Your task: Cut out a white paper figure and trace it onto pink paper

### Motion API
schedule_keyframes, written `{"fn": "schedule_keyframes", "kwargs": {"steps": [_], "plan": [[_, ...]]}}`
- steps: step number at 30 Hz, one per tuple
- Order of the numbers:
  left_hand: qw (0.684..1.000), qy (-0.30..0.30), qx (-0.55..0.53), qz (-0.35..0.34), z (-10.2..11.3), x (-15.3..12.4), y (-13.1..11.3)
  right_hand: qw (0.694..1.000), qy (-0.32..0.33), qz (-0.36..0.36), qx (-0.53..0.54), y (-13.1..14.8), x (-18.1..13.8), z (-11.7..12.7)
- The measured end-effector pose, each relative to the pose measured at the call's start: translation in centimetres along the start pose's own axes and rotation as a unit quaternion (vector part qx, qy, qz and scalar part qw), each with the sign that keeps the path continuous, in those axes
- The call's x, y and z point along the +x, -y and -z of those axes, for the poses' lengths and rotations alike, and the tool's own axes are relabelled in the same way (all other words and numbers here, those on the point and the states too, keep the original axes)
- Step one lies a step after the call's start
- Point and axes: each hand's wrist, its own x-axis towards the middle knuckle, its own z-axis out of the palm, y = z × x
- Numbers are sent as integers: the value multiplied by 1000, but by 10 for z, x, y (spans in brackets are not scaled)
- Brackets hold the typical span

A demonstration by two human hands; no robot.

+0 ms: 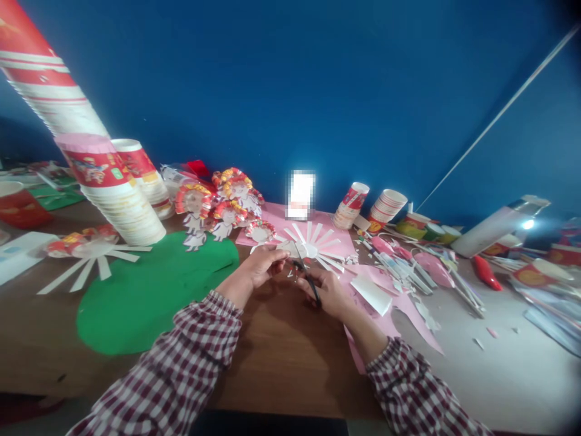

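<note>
The left hand (262, 264) pinches a small white paper piece (287, 247) between thumb and fingers, holding it up just above the brown table (281, 345). The right hand (329, 295) is closed around the handles of black scissors (307, 275), and the blades point up and left toward the paper piece – their tips are right beside it. I cannot tell if the blades are touching the paper.

Both arms wear red and white checked sleeves (181, 369).

Just behind the hands lies a white paper cup cut into strips (313, 245), spread flat like a sun, on a pink paper sheet (338, 242). To the left is a big green paper circle (149, 290). On its far edge stand little paper dolls with red and gold frilly rims (224, 206).

Farther left, tall stacks of red and white paper cups (118, 194) lean over – and another flat cut cup (93, 254) lies near them. On the right are two short cup stacks (372, 209), a mess of paper scraps and sticks (417, 269), and a white bottle lying on its side (494, 227). A blue wall (290, 91) is at the back
</note>
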Motion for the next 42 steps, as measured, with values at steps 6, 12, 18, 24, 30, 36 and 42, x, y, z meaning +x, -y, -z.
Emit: {"fn": "schedule_keyframes", "kwargs": {"steps": [6, 12, 18, 24, 30, 36, 42], "plan": [[1000, 3, 5, -1, -1, 1, 0, 999, 11, -10, 43, -5, 2, -1], [999, 13, 31, -24, 2, 2, 3, 999, 21, 5, 45, -6, 2, 0], [999, 21, 37, -25, 2, 1, 3, 999, 12, 9, 49, -4, 2, -1], [997, 27, 52, -42, 0, -3, 1, 998, 4, 7, 63, 0, 3, -2], [998, 23, 45, -48, -1, -2, 2, 998, 2, 9, 59, -6, 5, -3], [998, 12, 26, -52, -4, -5, 0, 998, 9, 3, 54, -2, 4, -2], [999, 11, 8, -48, -6, -8, -3, 998, 14, 0, 67, -1, 3, -1]]}}
